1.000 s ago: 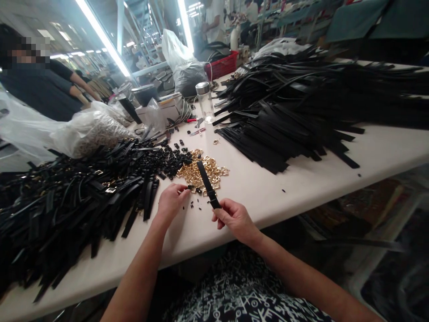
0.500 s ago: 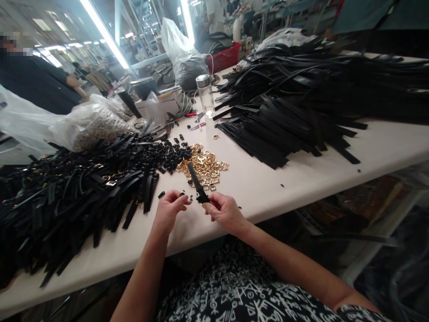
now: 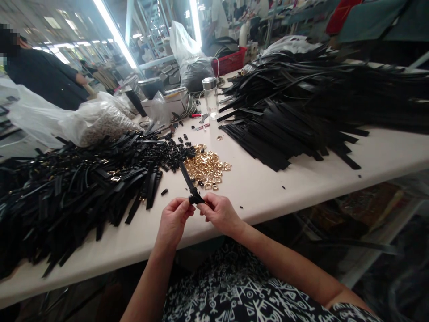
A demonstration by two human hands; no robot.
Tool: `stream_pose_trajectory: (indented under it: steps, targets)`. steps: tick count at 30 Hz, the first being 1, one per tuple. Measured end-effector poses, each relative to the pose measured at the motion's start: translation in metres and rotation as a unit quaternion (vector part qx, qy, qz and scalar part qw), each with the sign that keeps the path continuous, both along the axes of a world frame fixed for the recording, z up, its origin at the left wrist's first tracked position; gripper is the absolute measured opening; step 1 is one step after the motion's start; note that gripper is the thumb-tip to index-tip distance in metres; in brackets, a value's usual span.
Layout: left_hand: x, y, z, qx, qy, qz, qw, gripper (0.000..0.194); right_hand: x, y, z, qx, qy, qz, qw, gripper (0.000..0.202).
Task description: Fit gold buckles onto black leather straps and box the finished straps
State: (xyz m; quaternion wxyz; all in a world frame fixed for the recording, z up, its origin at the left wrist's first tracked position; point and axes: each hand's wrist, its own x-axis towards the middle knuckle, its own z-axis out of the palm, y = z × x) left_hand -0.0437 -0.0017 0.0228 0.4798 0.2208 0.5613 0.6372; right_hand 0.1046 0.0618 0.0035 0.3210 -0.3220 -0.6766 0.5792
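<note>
My right hand (image 3: 221,213) pinches a short black strap (image 3: 188,177) near its lower end. The strap points up and away, toward the gold buckles. Close beside it, my left hand (image 3: 174,219) has thumb and fingertips pressed on a small black loop (image 3: 191,199), right at the strap's lower part. Whether the loop is around the strap or only against it, I cannot tell. Just beyond the hands lies a heap of gold rectangular buckles (image 3: 206,165). Small black loops (image 3: 167,152) are piled to its left, and a single loose one (image 3: 164,192) lies near my left hand.
Black straps with gold buckles (image 3: 100,188) cover the table's left side. Long black straps (image 3: 284,120) are stacked on the right. A glass bottle (image 3: 211,98), a red basket (image 3: 231,61) and plastic bags (image 3: 97,117) stand behind. Another person (image 3: 43,76) is at far left.
My left hand has moved right and up to the strap, bringing the small black loop against it. The strap has swung slightly left in my right hand. The view has shifted a little.
</note>
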Motion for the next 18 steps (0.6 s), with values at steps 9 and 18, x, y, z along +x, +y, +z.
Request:
stream_pose_trajectory:
  steps: [9, 18]
  targets:
    - [0.000, -0.008, 0.014, 0.027, 0.141, -0.038, 0.989, 0.021, 0.010, 0.005, 0.008, -0.010, -0.018, 0.077, 0.997, 0.019]
    - [-0.002, -0.014, 0.021, 0.011, 0.383, -0.140, 0.913, 0.012, 0.020, 0.009, 0.003, 0.070, -0.103, 0.145, 0.982, 0.020]
